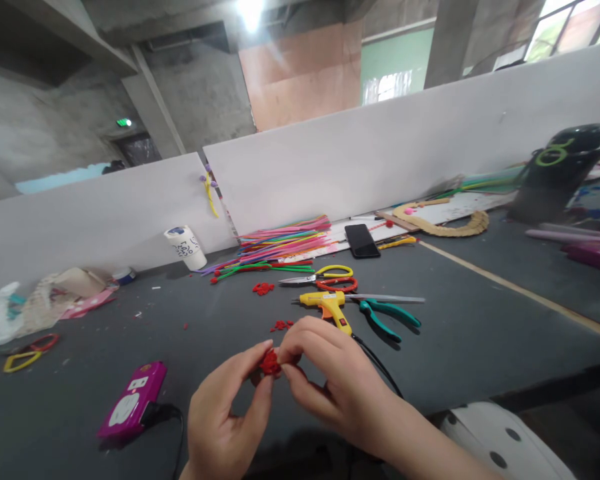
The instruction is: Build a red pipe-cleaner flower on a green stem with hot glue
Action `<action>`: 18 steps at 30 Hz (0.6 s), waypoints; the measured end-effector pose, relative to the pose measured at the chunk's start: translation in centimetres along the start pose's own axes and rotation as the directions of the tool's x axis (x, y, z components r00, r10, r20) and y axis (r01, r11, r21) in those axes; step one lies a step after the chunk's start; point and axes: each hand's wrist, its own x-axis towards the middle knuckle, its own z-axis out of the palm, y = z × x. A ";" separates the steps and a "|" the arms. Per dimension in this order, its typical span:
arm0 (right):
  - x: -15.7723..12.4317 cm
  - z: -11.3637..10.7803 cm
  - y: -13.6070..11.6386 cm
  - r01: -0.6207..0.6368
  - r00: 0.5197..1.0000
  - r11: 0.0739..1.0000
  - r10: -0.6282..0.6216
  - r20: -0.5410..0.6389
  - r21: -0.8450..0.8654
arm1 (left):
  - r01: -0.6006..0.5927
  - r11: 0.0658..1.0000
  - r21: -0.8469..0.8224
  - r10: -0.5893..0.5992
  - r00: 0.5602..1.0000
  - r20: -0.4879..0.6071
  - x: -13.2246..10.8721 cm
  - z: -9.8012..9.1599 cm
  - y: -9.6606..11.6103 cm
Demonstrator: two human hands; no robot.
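Between the fingertips of my left hand (233, 407) is a small bunched red piece (270, 363), fuzzy like pipe cleaner. The thumb and forefinger of my right hand (330, 380) are pinched at its right side; whether they hold a bit of their own is too small to tell. Just beyond my fingers lie small red bits (281, 325), and farther back a red cluster (263, 289). A yellow hot glue gun (330, 305) with a clear glue stick rests beyond my right hand, beside teal-handled pliers (390, 317) and scissors (325, 278) with yellow and red handles.
A magenta power box (134, 400) with a plugged cord sits left. Behind are a bundle of coloured pipe cleaners (285, 240), a black phone (363, 241), a white paper cup (185, 248) and a low white partition (380, 153). More scissors (30, 353) lie far left.
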 end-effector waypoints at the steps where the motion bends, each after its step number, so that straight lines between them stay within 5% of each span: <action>1: 0.0 0.0 0.0 -0.003 1.000 1.000 0.003 0.003 0.002 | 0.004 1.000 0.005 -0.004 1.000 0.002 0.0 0.0 0.0; 13: -0.1 -0.1 -0.1 0.007 1.000 1.000 -0.007 -0.008 0.000 | 0.008 1.000 -0.010 -0.008 1.000 -0.006 0.2 0.0 -0.1; 18: 0.1 -0.3 -0.2 0.005 1.000 1.000 -0.005 -0.005 0.019 | 0.137 0.985 -0.103 -0.144 0.988 -0.061 -0.2 0.5 0.5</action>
